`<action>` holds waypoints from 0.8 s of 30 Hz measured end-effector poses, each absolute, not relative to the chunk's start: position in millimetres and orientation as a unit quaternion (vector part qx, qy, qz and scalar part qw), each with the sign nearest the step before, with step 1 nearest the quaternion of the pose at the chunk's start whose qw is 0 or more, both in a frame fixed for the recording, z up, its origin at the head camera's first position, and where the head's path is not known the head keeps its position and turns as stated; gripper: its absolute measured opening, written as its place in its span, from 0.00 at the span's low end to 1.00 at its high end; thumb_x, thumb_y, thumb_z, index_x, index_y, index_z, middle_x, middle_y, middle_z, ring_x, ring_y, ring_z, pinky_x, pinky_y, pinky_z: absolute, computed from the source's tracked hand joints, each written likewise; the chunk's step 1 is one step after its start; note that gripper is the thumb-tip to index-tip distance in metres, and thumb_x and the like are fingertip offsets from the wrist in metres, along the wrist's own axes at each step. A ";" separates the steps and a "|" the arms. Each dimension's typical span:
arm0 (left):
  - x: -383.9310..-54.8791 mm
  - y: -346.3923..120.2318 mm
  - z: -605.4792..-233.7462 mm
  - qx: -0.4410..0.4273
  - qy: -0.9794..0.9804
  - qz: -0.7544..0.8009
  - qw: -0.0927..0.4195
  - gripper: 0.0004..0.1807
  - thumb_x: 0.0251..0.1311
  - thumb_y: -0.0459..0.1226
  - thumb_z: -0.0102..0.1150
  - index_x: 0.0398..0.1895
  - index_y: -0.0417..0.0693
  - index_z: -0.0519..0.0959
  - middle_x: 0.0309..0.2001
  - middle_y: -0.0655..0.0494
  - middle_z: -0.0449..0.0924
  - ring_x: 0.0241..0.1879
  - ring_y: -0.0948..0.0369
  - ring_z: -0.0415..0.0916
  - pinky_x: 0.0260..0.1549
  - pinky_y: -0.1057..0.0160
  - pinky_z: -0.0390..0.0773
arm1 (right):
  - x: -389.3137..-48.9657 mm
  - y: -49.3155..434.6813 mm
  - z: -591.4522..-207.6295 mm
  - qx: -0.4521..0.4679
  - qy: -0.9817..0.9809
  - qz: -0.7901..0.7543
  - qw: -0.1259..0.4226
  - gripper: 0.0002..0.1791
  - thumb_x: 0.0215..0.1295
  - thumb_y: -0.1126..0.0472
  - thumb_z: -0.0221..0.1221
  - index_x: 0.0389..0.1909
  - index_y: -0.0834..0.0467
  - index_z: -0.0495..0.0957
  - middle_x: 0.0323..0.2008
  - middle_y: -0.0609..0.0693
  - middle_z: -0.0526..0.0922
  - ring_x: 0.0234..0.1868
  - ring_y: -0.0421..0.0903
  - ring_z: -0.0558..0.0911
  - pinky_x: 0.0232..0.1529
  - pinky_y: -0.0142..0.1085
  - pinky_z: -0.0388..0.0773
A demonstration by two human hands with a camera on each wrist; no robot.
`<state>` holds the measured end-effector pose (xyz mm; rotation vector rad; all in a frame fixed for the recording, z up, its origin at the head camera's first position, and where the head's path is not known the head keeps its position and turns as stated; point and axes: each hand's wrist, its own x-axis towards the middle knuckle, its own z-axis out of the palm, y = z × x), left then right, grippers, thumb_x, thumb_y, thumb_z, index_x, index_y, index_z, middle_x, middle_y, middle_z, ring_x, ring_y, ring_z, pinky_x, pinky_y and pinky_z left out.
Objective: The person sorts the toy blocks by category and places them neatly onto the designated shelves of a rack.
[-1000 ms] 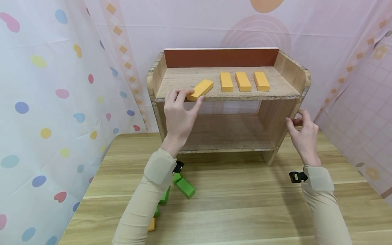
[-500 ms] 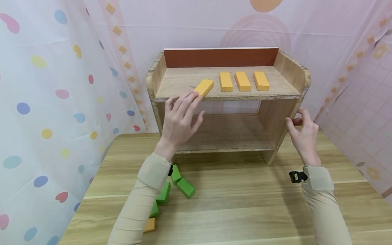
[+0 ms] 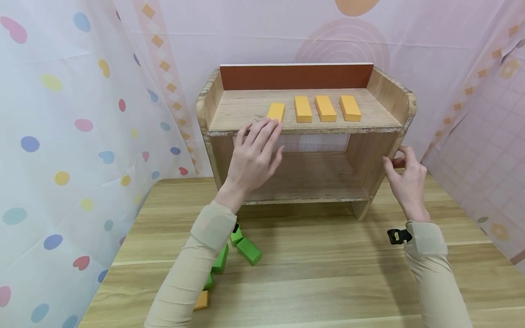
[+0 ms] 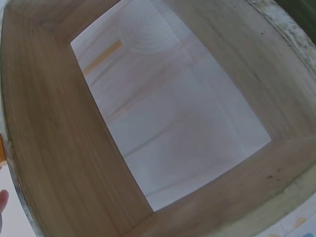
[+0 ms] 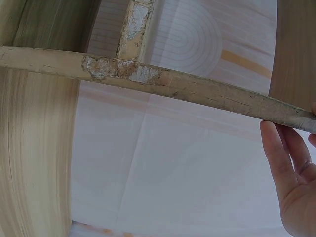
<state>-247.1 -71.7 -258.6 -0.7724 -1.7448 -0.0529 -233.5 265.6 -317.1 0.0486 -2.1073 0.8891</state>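
In the head view, my left hand (image 3: 256, 159) reaches up to a small wooden shelf (image 3: 287, 127). Its extended fingertips touch the near end of a yellow rectangular block (image 3: 276, 110) lying near the top board's front edge; that end is hidden behind them. Three more yellow blocks (image 3: 302, 109) lie side by side, with gaps, to the right of it. My right hand (image 3: 406, 182) holds the shelf's right side panel, thumb at its front edge. The right wrist view has the thumb tip (image 5: 269, 129) against the worn edge, with other fingers partly hidden behind it.
Several green blocks (image 3: 249, 251) and an orange-yellow block (image 3: 201, 299) lie on the wooden table (image 3: 320, 278) beside the left forearm, which covers part of them. Beneath the top board is an open compartment (image 3: 311, 175). Patterned curtains (image 3: 78, 136) hang behind and at the sides.
My left hand has let go of its pinch on the yellow block and now touches it with its fingertips. The block has turned straighter, towards the row. My right hand has stayed put.
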 end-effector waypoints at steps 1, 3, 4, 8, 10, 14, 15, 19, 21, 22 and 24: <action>-247.2 -70.5 -258.3 -0.328 -0.749 -0.020 0.575 0.22 0.62 0.41 0.54 0.58 0.40 0.75 0.55 0.48 0.79 0.58 0.52 0.72 0.59 0.50 0.70 | -233.5 265.6 -317.1 0.019 -0.839 0.354 0.413 0.15 0.64 0.60 0.58 0.48 0.64 0.74 0.24 0.65 0.80 0.21 0.15 0.63 0.25 0.15 0.60; -247.2 -68.1 -257.4 -0.326 -0.755 -0.018 0.568 0.22 0.63 0.40 0.53 0.58 0.40 0.75 0.56 0.48 0.78 0.58 0.52 0.72 0.61 0.50 0.69 | -233.6 265.6 -317.1 0.018 -0.840 0.354 0.411 0.15 0.64 0.60 0.58 0.48 0.64 0.74 0.24 0.64 0.80 0.21 0.15 0.63 0.24 0.14 0.60; -247.2 -67.0 -257.0 -0.325 -0.758 -0.016 0.565 0.22 0.63 0.40 0.53 0.57 0.40 0.75 0.56 0.48 0.78 0.58 0.52 0.72 0.61 0.50 0.69 | -233.7 265.6 -317.2 0.017 -0.840 0.354 0.410 0.15 0.64 0.60 0.58 0.48 0.64 0.74 0.25 0.64 0.80 0.22 0.15 0.63 0.24 0.14 0.60; -248.2 -62.4 -255.7 -0.322 -0.771 -0.015 0.549 0.22 0.63 0.40 0.53 0.58 0.39 0.75 0.56 0.47 0.78 0.59 0.51 0.72 0.62 0.50 0.69 | -234.0 265.6 -317.3 0.014 -0.841 0.355 0.409 0.15 0.63 0.60 0.58 0.47 0.64 0.74 0.25 0.64 0.80 0.22 0.15 0.63 0.24 0.14 0.60; -248.8 -59.9 -254.9 -0.319 -0.777 -0.013 0.542 0.22 0.63 0.40 0.53 0.58 0.39 0.75 0.57 0.47 0.77 0.59 0.51 0.72 0.62 0.50 0.69 | -234.0 265.6 -317.3 0.013 -0.840 0.355 0.410 0.15 0.63 0.60 0.58 0.47 0.64 0.74 0.25 0.64 0.80 0.22 0.15 0.63 0.24 0.14 0.60; -250.4 -54.9 -254.4 -0.309 -0.791 -0.007 0.528 0.23 0.64 0.42 0.52 0.59 0.39 0.74 0.58 0.48 0.77 0.61 0.52 0.70 0.63 0.50 0.68 | -233.8 265.6 -317.3 0.013 -0.840 0.355 0.410 0.15 0.63 0.60 0.58 0.47 0.64 0.74 0.25 0.64 0.81 0.22 0.15 0.63 0.25 0.15 0.60; -250.8 -53.8 -254.3 -0.306 -0.794 -0.004 0.525 0.23 0.64 0.42 0.51 0.60 0.40 0.74 0.58 0.48 0.76 0.61 0.52 0.70 0.63 0.49 0.68 | -233.7 265.5 -317.3 0.013 -0.840 0.355 0.409 0.15 0.63 0.60 0.58 0.47 0.64 0.74 0.25 0.64 0.81 0.22 0.15 0.63 0.25 0.15 0.60; -251.1 -50.2 -253.6 -0.296 -0.806 0.006 0.512 0.25 0.65 0.43 0.50 0.61 0.40 0.72 0.60 0.49 0.75 0.63 0.53 0.69 0.64 0.48 0.67 | -233.5 265.4 -317.2 0.013 -0.841 0.355 0.409 0.15 0.63 0.60 0.58 0.47 0.64 0.74 0.25 0.64 0.81 0.22 0.16 0.63 0.25 0.15 0.60; -250.6 -49.2 -253.1 -0.292 -0.812 0.011 0.505 0.25 0.65 0.44 0.49 0.62 0.40 0.71 0.61 0.49 0.74 0.63 0.53 0.68 0.64 0.48 0.66 | -233.5 265.4 -317.1 0.013 -0.841 0.355 0.408 0.15 0.63 0.60 0.58 0.47 0.64 0.74 0.25 0.64 0.81 0.22 0.16 0.63 0.25 0.15 0.60; -250.1 -48.8 -252.8 -0.290 -0.815 0.014 0.501 0.26 0.65 0.44 0.49 0.63 0.40 0.71 0.62 0.49 0.74 0.64 0.53 0.68 0.64 0.48 0.66 | -233.6 265.4 -317.1 0.012 -0.841 0.354 0.409 0.15 0.63 0.60 0.58 0.47 0.64 0.74 0.25 0.65 0.81 0.23 0.15 0.63 0.25 0.15 0.60; -249.4 -48.6 -252.7 -0.287 -0.821 0.018 0.493 0.26 0.66 0.45 0.49 0.63 0.40 0.70 0.63 0.49 0.73 0.65 0.53 0.67 0.65 0.47 0.65 | -233.7 265.4 -316.9 0.011 -0.841 0.354 0.408 0.15 0.63 0.60 0.58 0.47 0.64 0.74 0.25 0.65 0.81 0.23 0.15 0.63 0.25 0.15 0.60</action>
